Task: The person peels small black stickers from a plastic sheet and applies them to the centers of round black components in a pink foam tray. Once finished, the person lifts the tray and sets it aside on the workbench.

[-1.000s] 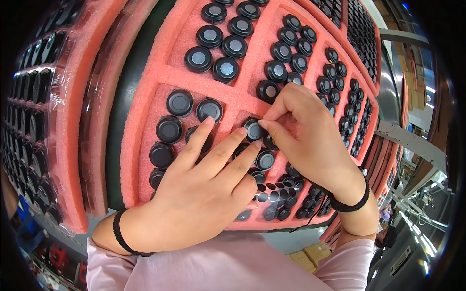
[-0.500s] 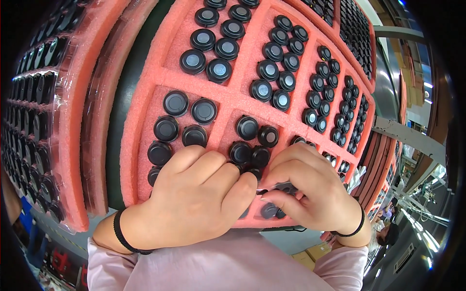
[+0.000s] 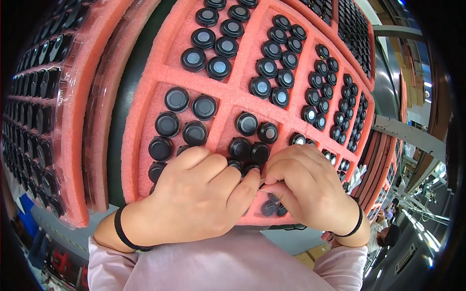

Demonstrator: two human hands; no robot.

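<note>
From the head view, both hands sat low in the frame, curled over the near edge of a pink foam tray (image 3: 145,160). The left hand (image 3: 194,199) lay knuckles up at lower centre, fingers folded down onto the tray's lower middle compartment, its thumb pressed toward the other hand. The right hand (image 3: 306,186) mirrored it just to the right, and the two met at the fingertips over something small and pale. The grip there was narrow, a pinch shared between both hands, but what it closed on was hidden, so whether either hand truly held a part could not be told.

The black round caps (image 3: 247,123) sat face up in the tray's compartments, lying loosely in small groups, which kept each one separate and easy to pick. A few caps (image 3: 269,208) showed under the right hand at the tray's bottom edge, touching its fingers. The nearest ones lay just above the knuckles, in the centre of the frame.

More filled trays (image 3: 43,97) of dark parts stood along the left edge and further ones (image 3: 354,29) at the upper right. A black band (image 3: 122,233) circled the left wrist, and pink sleeves (image 3: 223,266) filled the bottom of the picture.
</note>
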